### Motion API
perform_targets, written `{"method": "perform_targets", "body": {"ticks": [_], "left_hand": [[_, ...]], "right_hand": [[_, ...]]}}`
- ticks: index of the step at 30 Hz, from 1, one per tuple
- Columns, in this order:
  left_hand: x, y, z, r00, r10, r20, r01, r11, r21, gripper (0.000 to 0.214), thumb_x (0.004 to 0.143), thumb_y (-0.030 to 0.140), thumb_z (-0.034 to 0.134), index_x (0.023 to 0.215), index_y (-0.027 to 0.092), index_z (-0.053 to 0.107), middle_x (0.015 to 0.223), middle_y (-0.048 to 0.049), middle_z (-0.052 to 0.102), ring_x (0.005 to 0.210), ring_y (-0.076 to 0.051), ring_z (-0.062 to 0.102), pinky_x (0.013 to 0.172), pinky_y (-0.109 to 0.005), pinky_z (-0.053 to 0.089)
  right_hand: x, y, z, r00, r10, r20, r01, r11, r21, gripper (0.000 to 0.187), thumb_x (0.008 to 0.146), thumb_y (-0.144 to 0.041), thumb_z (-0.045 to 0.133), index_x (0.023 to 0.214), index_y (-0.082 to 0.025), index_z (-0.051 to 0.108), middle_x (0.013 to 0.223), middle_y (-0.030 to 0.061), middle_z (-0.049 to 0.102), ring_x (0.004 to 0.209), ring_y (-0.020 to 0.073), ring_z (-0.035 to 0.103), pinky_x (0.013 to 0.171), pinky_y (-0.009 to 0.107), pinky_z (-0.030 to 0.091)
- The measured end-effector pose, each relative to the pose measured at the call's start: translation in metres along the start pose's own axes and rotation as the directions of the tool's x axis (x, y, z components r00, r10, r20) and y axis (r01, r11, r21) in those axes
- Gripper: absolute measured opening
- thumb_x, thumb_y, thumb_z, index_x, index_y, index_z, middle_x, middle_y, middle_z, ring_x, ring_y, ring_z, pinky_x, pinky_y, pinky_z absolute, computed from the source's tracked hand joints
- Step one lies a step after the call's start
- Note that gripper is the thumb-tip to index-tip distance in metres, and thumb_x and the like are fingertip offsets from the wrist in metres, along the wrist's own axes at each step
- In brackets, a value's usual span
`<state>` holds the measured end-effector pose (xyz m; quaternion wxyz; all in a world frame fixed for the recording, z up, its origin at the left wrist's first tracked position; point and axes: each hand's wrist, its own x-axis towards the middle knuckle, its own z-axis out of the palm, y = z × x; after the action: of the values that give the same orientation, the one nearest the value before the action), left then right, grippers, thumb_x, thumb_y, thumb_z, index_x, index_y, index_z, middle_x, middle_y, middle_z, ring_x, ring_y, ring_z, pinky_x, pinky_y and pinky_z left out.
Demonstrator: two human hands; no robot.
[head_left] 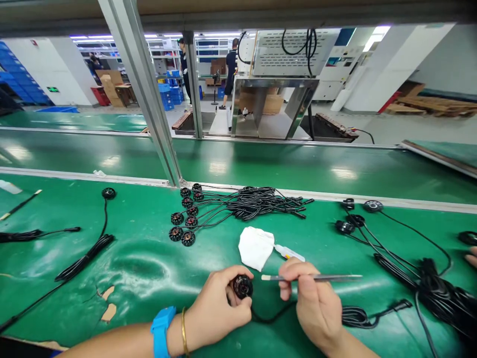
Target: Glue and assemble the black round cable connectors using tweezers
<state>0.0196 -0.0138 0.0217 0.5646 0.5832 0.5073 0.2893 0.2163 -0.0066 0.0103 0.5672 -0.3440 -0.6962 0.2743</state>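
My left hand (212,303), with a blue watch band and a gold bracelet at the wrist, grips a small round black cabled part (243,287) between thumb and fingers. Its face is turned up, and a black cable runs from it behind my right hand. In my right hand (315,303) a thin brush (341,278) is pinched, lying level with its pale tip pointing left, apart from the round part. Just beyond both hands rest a crumpled white cloth (256,247) and a small white tube (288,252). A coiled cable (357,316) lies right of my right hand.
Several like parts with bundled cables (257,203) lie at the bench's back. More cabled parts (432,288) are heaped right, near another person's hand (472,256). One cabled part (108,193) and a brush (22,204) lie left. A metal post (149,94) stands behind.
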Motion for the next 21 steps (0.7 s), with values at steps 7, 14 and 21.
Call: {"method": "perform_targets", "body": {"ticks": [7, 14, 21], "left_hand": [[0.0, -0.009, 0.001, 1.0, -0.021, -0.016, 0.021, 1.0, 0.013, 0.04, 0.071, 0.014, 0.063, 0.11, 0.018, 0.066, 0.075, 0.0014, 0.059, 0.059, -0.012, 0.052, 0.058, -0.023, 0.044], [0.008, -0.024, -0.005, 1.0, -0.031, 0.001, 0.031, 0.986, -0.166, 0.042, 0.068, 0.015, 0.069, 0.109, 0.019, 0.065, 0.081, -0.0025, 0.066, 0.068, -0.014, 0.058, 0.058, -0.022, 0.043], [0.008, -0.01, -0.007, 0.992, -0.102, -0.068, 0.071, 0.931, -0.357, 0.042, 0.069, 0.03, 0.078, 0.106, 0.017, 0.062, 0.077, -0.0023, 0.065, 0.068, -0.014, 0.056, 0.059, -0.023, 0.042]], "right_hand": [[0.031, 0.014, -0.065, 0.977, 0.132, -0.169, -0.212, 0.703, -0.679, 0.046, 0.105, -0.05, 0.031, 0.073, -0.023, 0.05, 0.055, -0.0023, 0.047, 0.044, 0.0129, 0.045, 0.046, 0.026, 0.034], [0.051, 0.045, -0.108, 0.947, 0.234, -0.222, -0.304, 0.417, -0.856, 0.041, 0.095, -0.056, 0.049, 0.08, -0.021, 0.065, 0.061, 0.0028, 0.06, 0.041, 0.0161, 0.048, 0.042, 0.027, 0.021], [0.024, -0.009, -0.015, 0.938, -0.196, 0.287, 0.324, 0.794, -0.514, 0.021, 0.102, -0.036, 0.05, 0.102, -0.019, 0.063, 0.079, 0.0047, 0.07, 0.07, 0.0168, 0.067, 0.064, 0.027, 0.051]]}}
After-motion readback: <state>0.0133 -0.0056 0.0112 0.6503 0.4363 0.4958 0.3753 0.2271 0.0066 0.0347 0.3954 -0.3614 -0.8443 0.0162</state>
